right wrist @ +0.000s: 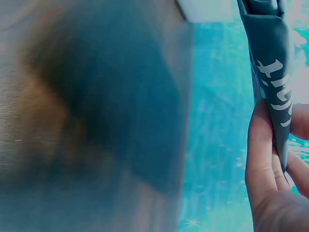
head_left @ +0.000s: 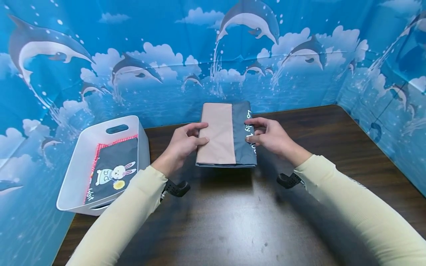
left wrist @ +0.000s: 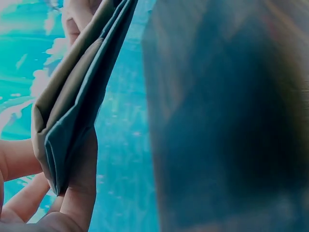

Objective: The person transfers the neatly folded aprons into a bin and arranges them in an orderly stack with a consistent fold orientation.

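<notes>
A folded beige and dark grey cloth [head_left: 217, 133] with white lettering along its right side is held up above the table, its layers seen edge-on in the left wrist view. My left hand [head_left: 181, 144] pinches its left edge, thumb on the front and fingers [left wrist: 79, 188] behind. On the opposite edge, my right hand [head_left: 273, 136] pinches the lettered grey part [right wrist: 273, 72] between thumb and fingers. The cloth's back is hidden from the head view.
To the left stands a white plastic bin [head_left: 71, 162] with a handle hole. In it lies a dark grey cloth [head_left: 114, 159] with red checked trim and a rabbit print. The dark wooden table [head_left: 229, 229] meets a blue dolphin-print curtain [head_left: 186, 48] at its back edge.
</notes>
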`<state>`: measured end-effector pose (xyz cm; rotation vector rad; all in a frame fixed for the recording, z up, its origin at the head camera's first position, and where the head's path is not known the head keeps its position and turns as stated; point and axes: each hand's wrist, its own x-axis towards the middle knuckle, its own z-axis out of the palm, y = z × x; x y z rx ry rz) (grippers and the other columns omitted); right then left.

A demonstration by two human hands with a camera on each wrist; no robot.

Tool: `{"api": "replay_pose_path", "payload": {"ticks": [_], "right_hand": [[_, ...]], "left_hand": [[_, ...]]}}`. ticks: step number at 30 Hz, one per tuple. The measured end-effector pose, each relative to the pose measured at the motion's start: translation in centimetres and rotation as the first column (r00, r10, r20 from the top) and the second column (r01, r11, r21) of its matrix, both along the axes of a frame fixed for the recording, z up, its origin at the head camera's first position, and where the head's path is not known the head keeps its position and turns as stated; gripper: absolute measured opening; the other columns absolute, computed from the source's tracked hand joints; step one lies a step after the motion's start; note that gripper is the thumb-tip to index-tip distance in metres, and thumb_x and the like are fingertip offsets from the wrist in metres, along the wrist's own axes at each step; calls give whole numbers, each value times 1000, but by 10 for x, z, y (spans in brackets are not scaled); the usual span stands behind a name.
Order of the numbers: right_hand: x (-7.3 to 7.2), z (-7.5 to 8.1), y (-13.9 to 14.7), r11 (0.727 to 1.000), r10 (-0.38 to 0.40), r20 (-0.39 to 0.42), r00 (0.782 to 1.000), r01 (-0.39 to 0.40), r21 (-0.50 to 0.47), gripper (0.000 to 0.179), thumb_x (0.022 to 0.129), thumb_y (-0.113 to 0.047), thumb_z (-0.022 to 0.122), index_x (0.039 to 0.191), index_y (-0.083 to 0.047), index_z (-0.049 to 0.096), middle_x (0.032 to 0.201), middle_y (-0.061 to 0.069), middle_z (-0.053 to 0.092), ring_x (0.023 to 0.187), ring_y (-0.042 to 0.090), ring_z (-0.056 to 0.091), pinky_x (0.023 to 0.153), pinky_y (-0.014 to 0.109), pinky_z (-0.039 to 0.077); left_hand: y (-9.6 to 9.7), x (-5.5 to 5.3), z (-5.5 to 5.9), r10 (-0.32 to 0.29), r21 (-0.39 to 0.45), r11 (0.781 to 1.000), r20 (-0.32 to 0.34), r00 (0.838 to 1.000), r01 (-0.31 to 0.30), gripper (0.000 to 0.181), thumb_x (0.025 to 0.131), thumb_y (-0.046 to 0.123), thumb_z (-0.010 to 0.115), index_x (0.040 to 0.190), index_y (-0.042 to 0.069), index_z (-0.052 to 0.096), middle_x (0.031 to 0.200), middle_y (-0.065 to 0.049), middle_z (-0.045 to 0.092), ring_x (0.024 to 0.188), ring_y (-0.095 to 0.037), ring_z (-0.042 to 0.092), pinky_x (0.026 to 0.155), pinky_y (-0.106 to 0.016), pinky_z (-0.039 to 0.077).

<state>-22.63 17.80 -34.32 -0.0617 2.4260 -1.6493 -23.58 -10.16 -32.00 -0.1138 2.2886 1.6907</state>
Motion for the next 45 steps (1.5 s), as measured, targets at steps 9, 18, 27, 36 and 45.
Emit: {"api": "replay_pose_path", "payload": {"ticks": [9, 18, 27, 36, 45], "right_hand": [[-2, 25, 0, 1000, 8, -60, 998, -9, -4, 60, 101, -13, 75, 157, -19, 55, 100, 5, 60, 89, 22, 61, 83, 30, 57], [-1, 25, -2, 1000, 23, -64, 998, -24, -8, 59, 101, -13, 74, 157, -19, 55, 99, 4, 60, 90, 22, 62, 84, 29, 58], [-2, 23, -7, 999, 36, -48, 998, -37, -19, 60, 101, -13, 74, 157, -17, 54, 97, 4, 63, 88, 16, 64, 88, 31, 60], [-6, 18, -27, 996, 53, -39, 998, -55, -63, 59, 101, -11, 75, 156, -17, 55, 95, 4, 63, 90, 20, 61, 84, 28, 59], [-8, 16, -55, 993, 78, -48, 996, -82, -86, 58, 101, -9, 73, 156, -15, 55, 85, 1, 58, 85, 22, 57, 78, 30, 56]], "left_hand": [[-8, -2, 27, -14, -29, 1000, -37, 999, 13, 52, 102, 13, 73, 151, 28, 64, 128, -6, 51, 117, -25, 52, 90, -33, 54], [-12, -3, 31, -14, -38, 999, -32, 999, 13, 51, 102, 14, 73, 151, 26, 64, 128, -5, 51, 120, -25, 48, 91, -34, 50], [-18, -3, 33, -23, -36, 999, -26, 999, 22, 52, 101, 14, 74, 151, 27, 64, 130, -4, 50, 122, -24, 45, 93, -35, 50], [-38, 0, 33, -31, -53, 998, -9, 999, 30, 53, 103, 15, 72, 154, 25, 61, 132, -5, 47, 123, -24, 44, 86, -28, 55], [-61, 4, 33, -12, -58, 998, -9, 1000, 12, 58, 103, 12, 71, 158, 23, 56, 132, -7, 50, 120, -24, 57, 84, -25, 64]]}}
